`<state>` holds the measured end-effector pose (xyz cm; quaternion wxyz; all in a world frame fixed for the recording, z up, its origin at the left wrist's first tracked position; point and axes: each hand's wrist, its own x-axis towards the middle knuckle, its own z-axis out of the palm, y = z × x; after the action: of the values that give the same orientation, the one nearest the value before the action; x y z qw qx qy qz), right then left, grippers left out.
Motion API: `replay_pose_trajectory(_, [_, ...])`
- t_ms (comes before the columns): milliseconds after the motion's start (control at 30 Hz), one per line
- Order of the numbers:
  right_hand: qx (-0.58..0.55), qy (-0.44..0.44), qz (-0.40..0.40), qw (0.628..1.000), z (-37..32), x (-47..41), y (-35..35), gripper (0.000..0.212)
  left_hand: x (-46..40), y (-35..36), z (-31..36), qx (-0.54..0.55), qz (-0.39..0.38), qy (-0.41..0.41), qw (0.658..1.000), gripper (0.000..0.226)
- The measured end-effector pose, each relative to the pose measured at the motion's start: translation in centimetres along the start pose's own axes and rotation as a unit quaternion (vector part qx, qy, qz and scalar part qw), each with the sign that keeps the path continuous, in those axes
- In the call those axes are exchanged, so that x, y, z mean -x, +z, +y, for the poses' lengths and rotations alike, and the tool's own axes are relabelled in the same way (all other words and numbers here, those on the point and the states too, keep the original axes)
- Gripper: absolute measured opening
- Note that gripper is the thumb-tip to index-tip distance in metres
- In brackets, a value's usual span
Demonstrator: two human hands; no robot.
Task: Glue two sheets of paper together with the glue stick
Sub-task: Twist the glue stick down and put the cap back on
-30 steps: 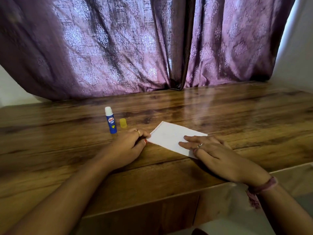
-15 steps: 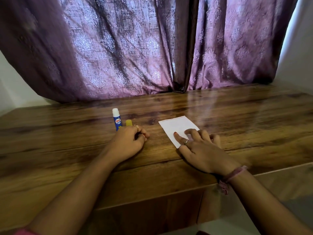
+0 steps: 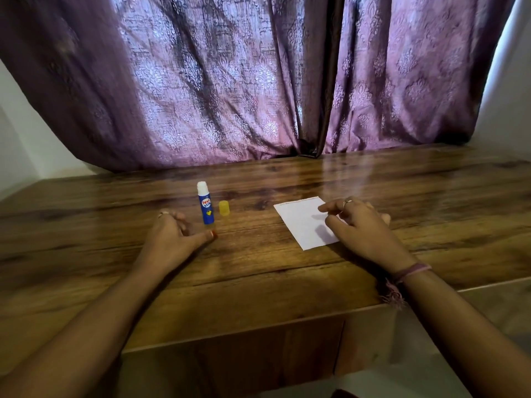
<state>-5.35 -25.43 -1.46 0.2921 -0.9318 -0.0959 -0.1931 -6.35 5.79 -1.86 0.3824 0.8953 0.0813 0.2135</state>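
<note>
Small white rectangular paper sheet [image 3: 304,222] lying flat on the glossy brown wooden table [image 3: 258,277], at about 3 o'clock from the blue-and-white glue stick [image 3: 205,204], well apart. Looks like a single layer from here, honestly can't tell if a second sheet sits underneath; faint printed line along the far edge, corners flat, no curl.

Right hand [image 3: 359,225] resting on the sheet's right half, fingers loosely spread and straight-ish, gripping nothing — probably just pinning it so it doesn't slide.

Glue stick standing upright, uncapped, white tip showing, small yellow cap [image 3: 224,208] parked just beside it at 3 o'clock. Handy spot, easy to grab.

Left hand [image 3: 172,234] down at roughly 7 o'clock of the stick, near but not touching, thumb out, fingers relaxed, empty. Likely poised to pick it up.
</note>
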Motion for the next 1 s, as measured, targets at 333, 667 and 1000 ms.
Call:
replay_pose_trajectory(333, [0.033, -0.045, 0.029, 0.998, -0.8, 0.4, 0.6, 0.019, -2.9, 1.4, 0.0, 0.245, -0.039, -0.039, 0.968, 0.075])
replay_pose_trajectory(667, [0.028, -0.043, 0.023, 0.998, -0.6, 0.6, 0.9, 0.015, -2.6, 2.3, 1.3, 0.193, 0.004, 0.017, 0.981, 0.022])
replay_pose_trajectory(1000, [-0.265, 0.026, -0.023, 0.964, -1.1, -1.1, -0.3, 0.015, -1.9, 4.2, 9.0, 0.434, -0.129, 0.045, 0.890, 0.011])
